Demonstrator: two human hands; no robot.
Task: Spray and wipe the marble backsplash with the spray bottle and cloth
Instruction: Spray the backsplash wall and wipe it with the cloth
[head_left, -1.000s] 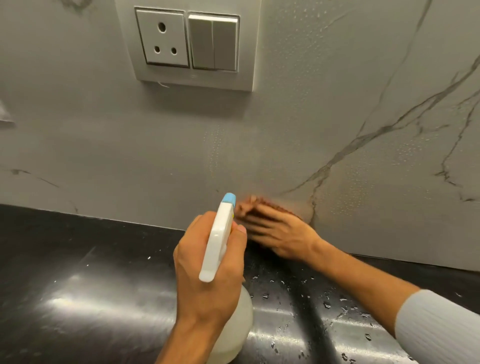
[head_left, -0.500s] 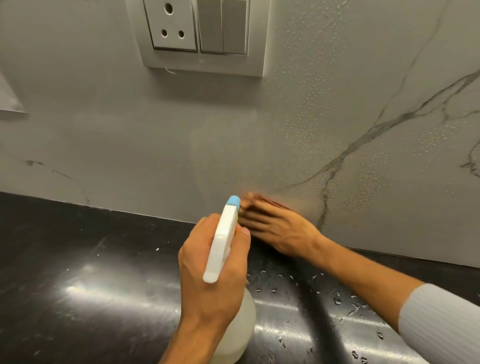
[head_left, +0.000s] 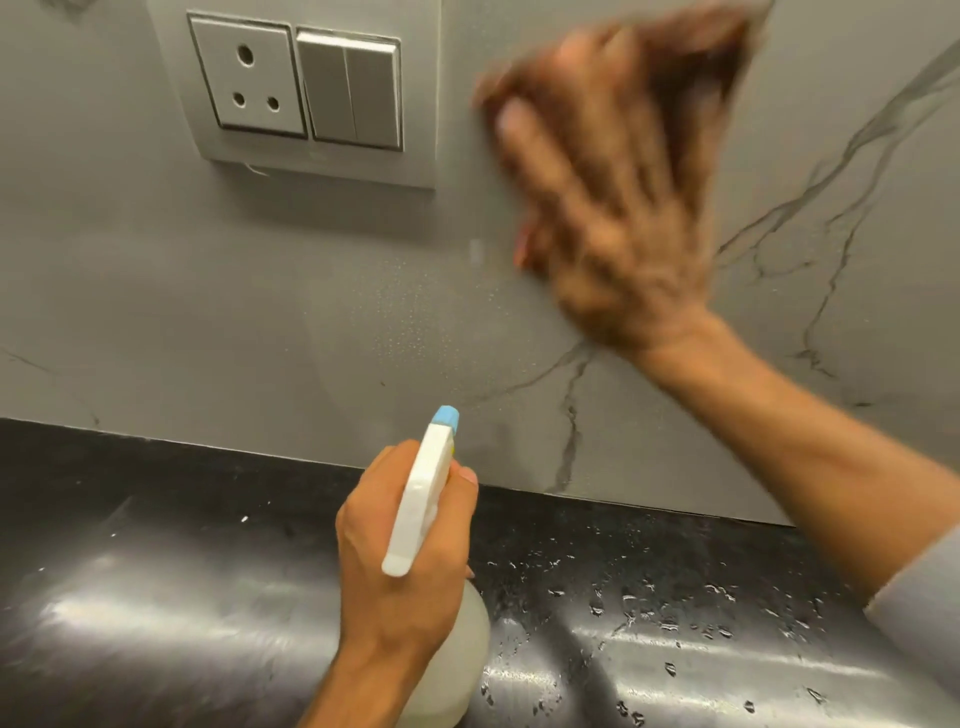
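Observation:
My left hand (head_left: 405, 561) grips a white spray bottle (head_left: 423, 499) with a blue nozzle that points at the grey marble backsplash (head_left: 260, 312). The bottle's translucent body hangs above the black counter. My right hand (head_left: 613, 208) is blurred with motion and presses flat on a brown cloth (head_left: 722, 83) high on the backsplash, just right of the switch plate. Most of the cloth is hidden under the fingers. Fine droplets speckle the marble below and left of that hand.
A socket and switch plate (head_left: 306, 93) is mounted on the wall at upper left, close to my right hand. The glossy black counter (head_left: 156, 597) runs along the bottom, with water drops scattered on its right half.
My right hand and the cloth have swept from the base of the backsplash up to beside the switch plate. My left hand and the bottle have stayed where they were.

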